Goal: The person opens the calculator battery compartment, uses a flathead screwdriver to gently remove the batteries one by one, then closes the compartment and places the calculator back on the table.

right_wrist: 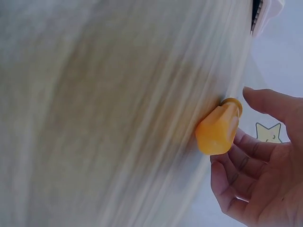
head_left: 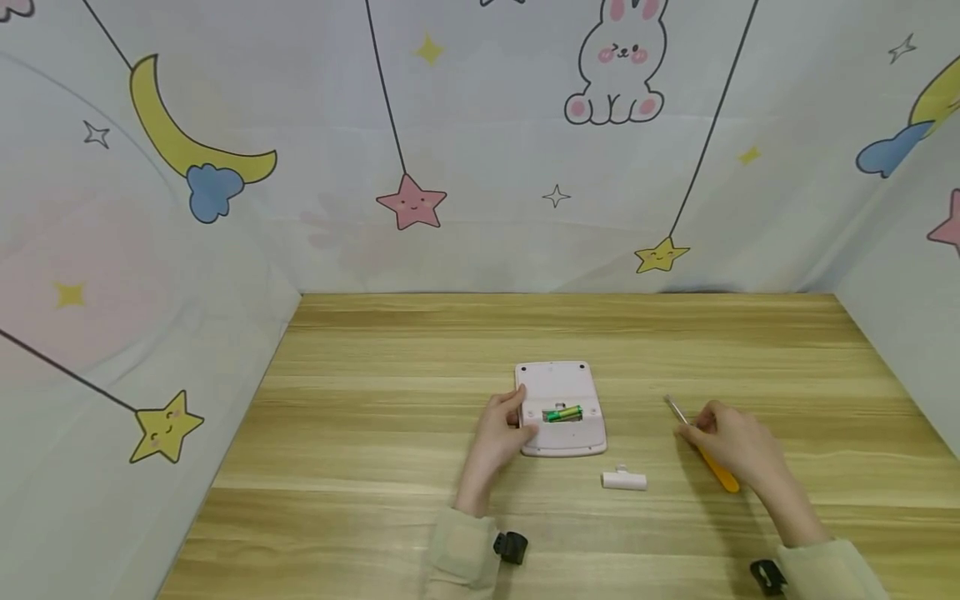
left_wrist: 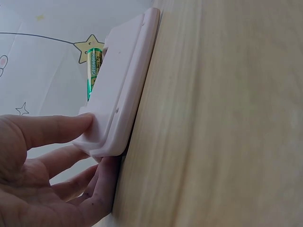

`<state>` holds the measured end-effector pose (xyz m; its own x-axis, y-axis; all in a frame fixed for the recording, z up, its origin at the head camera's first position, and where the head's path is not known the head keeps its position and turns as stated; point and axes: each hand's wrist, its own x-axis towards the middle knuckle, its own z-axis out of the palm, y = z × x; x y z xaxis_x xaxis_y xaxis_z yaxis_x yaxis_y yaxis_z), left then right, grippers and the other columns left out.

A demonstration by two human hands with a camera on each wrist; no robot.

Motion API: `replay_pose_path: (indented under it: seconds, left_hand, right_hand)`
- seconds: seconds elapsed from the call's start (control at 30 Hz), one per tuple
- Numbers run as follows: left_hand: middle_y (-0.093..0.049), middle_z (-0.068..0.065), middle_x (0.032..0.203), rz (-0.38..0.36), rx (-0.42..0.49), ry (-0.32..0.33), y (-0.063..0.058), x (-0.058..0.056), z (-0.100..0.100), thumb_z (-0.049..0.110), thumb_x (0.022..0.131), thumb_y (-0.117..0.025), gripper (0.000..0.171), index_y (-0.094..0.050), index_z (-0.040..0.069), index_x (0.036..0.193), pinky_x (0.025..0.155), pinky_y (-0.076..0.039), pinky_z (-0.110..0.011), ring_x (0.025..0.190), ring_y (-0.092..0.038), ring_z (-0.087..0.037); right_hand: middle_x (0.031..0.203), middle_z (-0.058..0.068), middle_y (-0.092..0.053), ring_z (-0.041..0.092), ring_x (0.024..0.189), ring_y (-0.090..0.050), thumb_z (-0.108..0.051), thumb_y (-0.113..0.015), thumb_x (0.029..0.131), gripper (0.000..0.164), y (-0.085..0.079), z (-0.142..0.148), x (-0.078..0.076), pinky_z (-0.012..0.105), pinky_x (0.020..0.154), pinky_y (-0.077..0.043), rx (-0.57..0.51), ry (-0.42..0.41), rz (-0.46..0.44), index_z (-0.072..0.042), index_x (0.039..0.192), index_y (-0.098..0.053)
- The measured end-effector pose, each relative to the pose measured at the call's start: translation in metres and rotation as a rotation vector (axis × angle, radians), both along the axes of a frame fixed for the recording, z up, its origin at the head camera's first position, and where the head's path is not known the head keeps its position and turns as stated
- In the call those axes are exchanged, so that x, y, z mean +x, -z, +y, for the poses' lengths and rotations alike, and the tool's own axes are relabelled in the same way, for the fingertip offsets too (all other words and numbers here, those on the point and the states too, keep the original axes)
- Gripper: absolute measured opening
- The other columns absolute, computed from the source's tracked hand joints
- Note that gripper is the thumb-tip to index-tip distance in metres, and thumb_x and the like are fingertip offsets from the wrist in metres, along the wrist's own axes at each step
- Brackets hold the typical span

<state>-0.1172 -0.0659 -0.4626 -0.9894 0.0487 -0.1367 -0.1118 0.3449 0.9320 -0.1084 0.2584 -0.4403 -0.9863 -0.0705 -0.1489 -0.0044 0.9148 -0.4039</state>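
Observation:
A pale pink calculator [head_left: 558, 383] lies back side up on the table, its battery compartment uncovered. A green battery [head_left: 564, 413] sits slanted in that compartment, one end raised above the casing in the left wrist view. My left hand [head_left: 498, 429] grips the calculator's left edge, thumb on its back and fingers at the side and below. To the right, a screwdriver with an orange handle [head_left: 723, 472] rests on the table. My right hand [head_left: 738, 442] is around the handle's front part; in the right wrist view the thumb stands apart from the handle [right_wrist: 218, 130], with the fingers beside it.
A small white battery cover [head_left: 623, 481] with a tab lies on the table between the calculator and the screwdriver. Printed cloth [head_left: 480, 250] walls off the back and both sides of the wooden table [head_left: 360, 483]. Black straps with cameras are at both wrists.

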Motion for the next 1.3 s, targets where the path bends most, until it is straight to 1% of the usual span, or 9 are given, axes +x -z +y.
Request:
replay_pose_path:
  seconds: [0.13, 0.27, 0.4, 0.53, 0.67, 0.87, 1.07, 1.2, 1.3]
  left_hand:
    - [-0.050, -0.022, 0.133, -0.001, -0.004, -0.001, 0.000, 0.000, 0.000, -0.007, 0.077, -0.069, 0.064, -0.048, -0.001, 0.137, 0.067, -0.043, -0.019, 0.091, -0.051, -0.021]
    - [-0.051, -0.022, 0.133, 0.007, -0.019, 0.002, 0.000, 0.000, 0.000, -0.007, 0.077, -0.070, 0.064, -0.048, -0.001, 0.137, 0.066, -0.041, -0.019, 0.090, -0.050, -0.021]
    - [-0.051, -0.022, 0.133, 0.011, -0.027, 0.004, 0.000, 0.000, 0.000, -0.006, 0.077, -0.070, 0.064, -0.048, -0.001, 0.137, 0.065, -0.040, -0.019, 0.090, -0.050, -0.021]
    - [-0.051, -0.022, 0.133, 0.010, -0.030, 0.004, -0.001, 0.001, 0.000, -0.006, 0.077, -0.070, 0.064, -0.049, 0.000, 0.137, 0.065, -0.040, -0.019, 0.089, -0.049, -0.021]
    - [-0.050, -0.022, 0.134, 0.004, -0.028, 0.002, -0.001, 0.001, 0.000, -0.006, 0.078, -0.070, 0.064, -0.048, 0.000, 0.137, 0.065, -0.040, -0.019, 0.089, -0.049, -0.020]
    - [-0.051, -0.021, 0.132, -0.006, -0.025, 0.007, -0.001, 0.000, 0.000, -0.006, 0.079, -0.069, 0.064, -0.047, 0.000, 0.138, 0.064, -0.040, -0.018, 0.089, -0.049, -0.020]
    - [-0.051, -0.020, 0.132, -0.017, -0.017, 0.009, -0.001, -0.001, 0.000, -0.005, 0.079, -0.068, 0.064, -0.047, 0.001, 0.139, 0.065, -0.040, -0.018, 0.090, -0.048, -0.019]
    - [-0.050, -0.020, 0.132, -0.017, -0.011, 0.009, -0.002, 0.000, 0.000, -0.005, 0.079, -0.068, 0.064, -0.047, 0.001, 0.139, 0.066, -0.040, -0.019, 0.091, -0.048, -0.020]
    - [-0.050, -0.021, 0.133, -0.004, -0.025, 0.012, -0.001, 0.000, -0.001, -0.005, 0.078, -0.069, 0.064, -0.047, 0.000, 0.139, 0.066, -0.040, -0.019, 0.091, -0.049, -0.021]
  right_hand:
    - [0.084, 0.010, -0.066, 0.020, 0.070, -0.057, -0.042, -0.059, 0.091, 0.043, -0.002, -0.001, -0.001, 0.031, 0.056, -0.041, 0.005, 0.023, 0.007, 0.000, 0.097, -0.063]
    - [0.085, 0.010, -0.066, 0.020, 0.071, -0.058, -0.042, -0.058, 0.092, 0.042, -0.003, -0.002, -0.001, 0.031, 0.056, -0.042, 0.002, 0.030, 0.031, 0.000, 0.097, -0.063]
    - [0.087, 0.013, -0.066, 0.023, 0.073, -0.059, -0.041, -0.058, 0.093, 0.041, -0.004, -0.003, -0.001, 0.035, 0.058, -0.045, -0.012, 0.033, 0.051, 0.000, 0.097, -0.062]
    - [0.093, 0.018, -0.067, 0.030, 0.079, -0.063, -0.037, -0.058, 0.093, 0.039, -0.006, -0.004, -0.001, 0.041, 0.061, -0.049, -0.022, 0.036, 0.083, 0.002, 0.099, -0.062]
    - [0.098, 0.020, -0.067, 0.034, 0.085, -0.065, -0.035, -0.057, 0.094, 0.038, -0.010, -0.008, 0.000, 0.046, 0.065, -0.050, -0.031, 0.045, 0.122, 0.001, 0.102, -0.062]
    - [0.096, 0.016, -0.066, 0.031, 0.083, -0.065, -0.030, -0.059, 0.093, 0.031, -0.015, -0.013, 0.001, 0.042, 0.062, -0.049, -0.027, 0.040, 0.193, -0.001, 0.103, -0.064]
    - [0.093, 0.014, -0.066, 0.028, 0.080, -0.063, -0.029, -0.060, 0.093, 0.029, -0.021, -0.020, 0.000, 0.036, 0.059, -0.048, -0.042, 0.031, 0.219, -0.001, 0.101, -0.064]
    - [0.093, 0.013, -0.067, 0.028, 0.082, -0.064, -0.031, -0.060, 0.093, 0.030, -0.025, -0.026, 0.001, 0.036, 0.060, -0.049, -0.058, 0.022, 0.233, -0.002, 0.100, -0.065]
    - [0.092, 0.012, -0.067, 0.028, 0.083, -0.064, -0.031, -0.059, 0.093, 0.029, -0.026, -0.031, 0.001, 0.038, 0.062, -0.050, -0.076, 0.010, 0.246, -0.003, 0.100, -0.066]
